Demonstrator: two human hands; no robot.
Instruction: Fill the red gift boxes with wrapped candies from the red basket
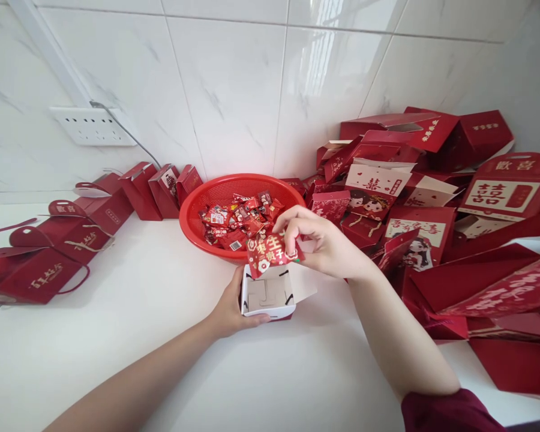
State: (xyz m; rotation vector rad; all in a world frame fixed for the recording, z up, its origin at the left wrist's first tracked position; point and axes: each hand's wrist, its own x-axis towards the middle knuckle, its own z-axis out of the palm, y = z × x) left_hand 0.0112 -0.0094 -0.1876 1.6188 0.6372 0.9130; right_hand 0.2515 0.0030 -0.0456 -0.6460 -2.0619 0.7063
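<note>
My left hand (238, 306) grips a small gift box (270, 312) by its left side and front. The box stands with its top open, showing a pale inside and a white flap out to the right. Pinched in my right hand (315, 240) is a red candy packet (270, 252) with gold characters and flower prints. It hangs just above the box's far edge. Right behind, a red plastic basket (191, 225) holds many small wrapped candies (238, 219), mostly red. My right hand covers part of the basket's near right rim.
Red gift boxes (45, 270) with handles stand in a row at the left, along with smaller boxes (141, 192) by the wall. A large heap of red boxes (396, 228) fills the right side. A white socket strip (94, 127) with a cable is on the tiled wall (234, 84).
</note>
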